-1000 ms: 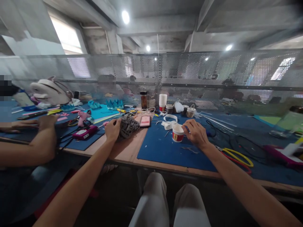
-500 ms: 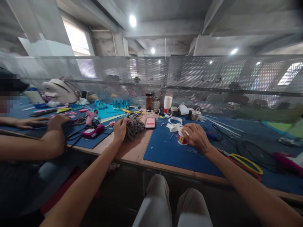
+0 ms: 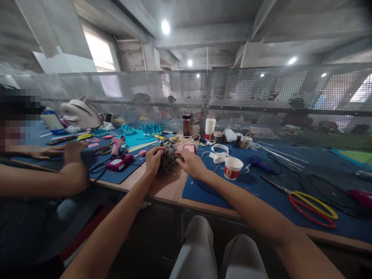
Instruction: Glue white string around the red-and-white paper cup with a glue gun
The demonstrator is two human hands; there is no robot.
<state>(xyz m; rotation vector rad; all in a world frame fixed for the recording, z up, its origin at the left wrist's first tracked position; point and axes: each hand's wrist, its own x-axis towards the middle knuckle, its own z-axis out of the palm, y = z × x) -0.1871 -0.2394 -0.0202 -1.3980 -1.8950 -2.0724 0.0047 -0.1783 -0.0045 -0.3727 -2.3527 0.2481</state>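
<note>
while left hand (image 3: 152, 159), right hand (image 3: 190, 162) clasp it, yarn ball (image 3: 169, 161) between

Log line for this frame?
left hand: grips yarn ball | right hand: touches it, grip unclear | paper cup: upright on blue mat

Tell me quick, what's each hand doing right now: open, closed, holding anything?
Left hand: closed around the grey cord ball.
Right hand: touching the same ball; cannot tell whether it grips.

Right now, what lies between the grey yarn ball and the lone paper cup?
Head view: the right hand, touching the yarn ball, then blue mat up to the paper cup.
</note>
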